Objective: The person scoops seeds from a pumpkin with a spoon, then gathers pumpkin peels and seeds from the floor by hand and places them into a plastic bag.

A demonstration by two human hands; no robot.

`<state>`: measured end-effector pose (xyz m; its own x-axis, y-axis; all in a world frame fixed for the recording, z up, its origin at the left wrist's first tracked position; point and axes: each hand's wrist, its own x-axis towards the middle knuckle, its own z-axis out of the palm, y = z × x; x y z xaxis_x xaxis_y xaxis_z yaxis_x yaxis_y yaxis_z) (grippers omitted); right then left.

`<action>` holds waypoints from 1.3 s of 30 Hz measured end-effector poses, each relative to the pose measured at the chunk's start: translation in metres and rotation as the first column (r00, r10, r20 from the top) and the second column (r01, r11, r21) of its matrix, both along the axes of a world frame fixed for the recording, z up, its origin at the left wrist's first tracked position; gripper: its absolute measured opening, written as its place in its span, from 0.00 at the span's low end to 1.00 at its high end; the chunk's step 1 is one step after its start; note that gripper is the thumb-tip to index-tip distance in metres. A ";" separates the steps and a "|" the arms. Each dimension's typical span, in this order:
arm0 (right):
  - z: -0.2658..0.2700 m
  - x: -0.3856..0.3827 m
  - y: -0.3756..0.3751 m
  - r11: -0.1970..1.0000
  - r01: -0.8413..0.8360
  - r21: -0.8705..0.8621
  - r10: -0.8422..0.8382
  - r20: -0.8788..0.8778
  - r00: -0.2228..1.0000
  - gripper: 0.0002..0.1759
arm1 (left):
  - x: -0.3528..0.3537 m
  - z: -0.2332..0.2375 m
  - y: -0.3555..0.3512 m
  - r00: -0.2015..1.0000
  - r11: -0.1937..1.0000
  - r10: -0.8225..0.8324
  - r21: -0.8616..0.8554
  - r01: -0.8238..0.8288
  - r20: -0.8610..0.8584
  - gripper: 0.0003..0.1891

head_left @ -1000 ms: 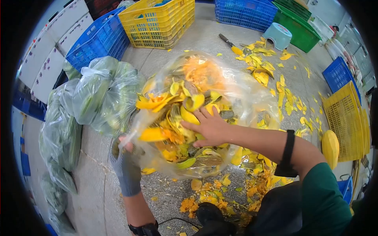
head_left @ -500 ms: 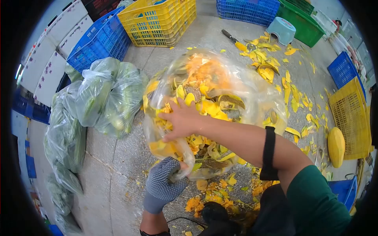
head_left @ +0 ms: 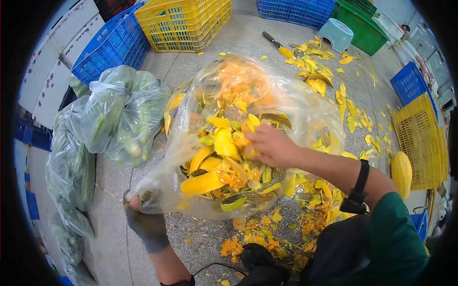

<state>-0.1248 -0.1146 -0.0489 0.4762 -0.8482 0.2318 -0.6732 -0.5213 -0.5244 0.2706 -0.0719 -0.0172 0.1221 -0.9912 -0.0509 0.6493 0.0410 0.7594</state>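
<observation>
A big clear plastic bag (head_left: 310,114) lies on the floor before me, its mouth spread wide. Inside are yellow pumpkin peels (head_left: 224,143) and orange stringy pulp with seeds (head_left: 241,81). My left hand (head_left: 145,221), in a grey dotted glove, is closed on the bag's near-left edge and holds it out to the side. My bare right hand (head_left: 272,145) rests against the peels at the middle of the bag. Its fingers point left and look loosely apart, with the tips partly among the scraps.
Bags of green vegetables (head_left: 119,114) lie at the left. Yellow (head_left: 186,24) and blue crates (head_left: 112,45) stand behind. A peeler-like tool (head_left: 272,38), a light-blue stool (head_left: 336,34) and scattered peels (head_left: 350,109) are at the back right. A peeled pumpkin (head_left: 401,174) sits near another yellow crate (head_left: 420,138).
My left hand has moved left and pulled the bag's edge outward, opening the mouth wider. My right hand has shifted right across the peels, away from the bag's left side.
</observation>
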 end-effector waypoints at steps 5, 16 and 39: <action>0.038 0.003 0.023 0.982 -0.170 0.086 0.190 -0.400 0.897 0.29 | -0.011 0.018 0.008 0.989 0.990 0.064 -0.135 -0.046 0.132 0.23; -0.002 0.078 -0.088 0.990 0.120 0.080 -0.094 -0.273 0.957 0.38 | -0.041 0.063 0.040 0.571 0.845 -0.163 -0.185 0.501 0.805 0.17; 0.017 0.083 -0.047 0.997 0.054 -0.064 -0.049 0.072 0.996 0.29 | 0.011 0.038 0.057 0.739 0.912 -0.029 -0.284 0.295 0.673 0.28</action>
<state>-0.0420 -0.1612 -0.0318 0.4131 -0.8530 0.3190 -0.6625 -0.5218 -0.5374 0.2813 -0.0152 0.0206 -0.1711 -0.9287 0.3289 0.0319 0.3285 0.9440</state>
